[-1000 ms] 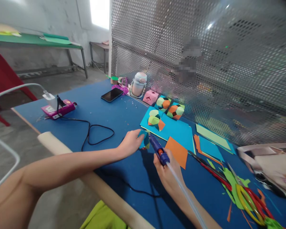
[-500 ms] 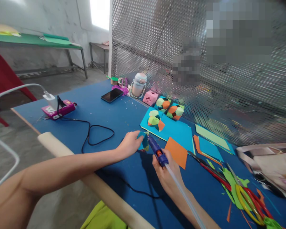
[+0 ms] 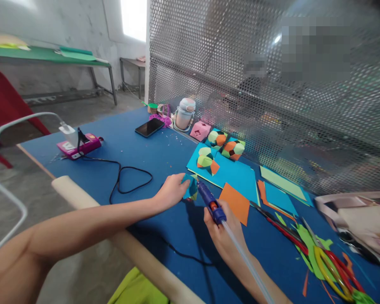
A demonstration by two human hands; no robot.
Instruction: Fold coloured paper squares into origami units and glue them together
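Observation:
My left hand (image 3: 172, 190) pinches a small folded paper piece (image 3: 191, 186), blue with some pale green, above the table. In my right hand (image 3: 223, 230) is a dark blue glue gun (image 3: 208, 198) with an orange-red part and a long clear glue stick (image 3: 247, 259) out of its back. The gun's nozzle points at the paper piece's upper right edge; whether it touches, I cannot tell. An orange paper sheet (image 3: 232, 204) lies just right of the gun. Beyond it, a green and orange paper shape (image 3: 206, 160) rests on blue sheets (image 3: 237, 174).
Two pairs of scissors (image 3: 291, 234) (image 3: 331, 266) lie among green scraps at right, near a beige bag (image 3: 364, 223). Paper balls (image 3: 232, 148), a pink box (image 3: 200, 131), a bottle (image 3: 185, 114) and a phone (image 3: 149, 127) line the back. A magenta power strip (image 3: 79, 145) trails a black cord.
The glue gun's nozzle has drawn back very slightly from the paper piece. My left hand keeps its pinch, and the view has shifted a little.

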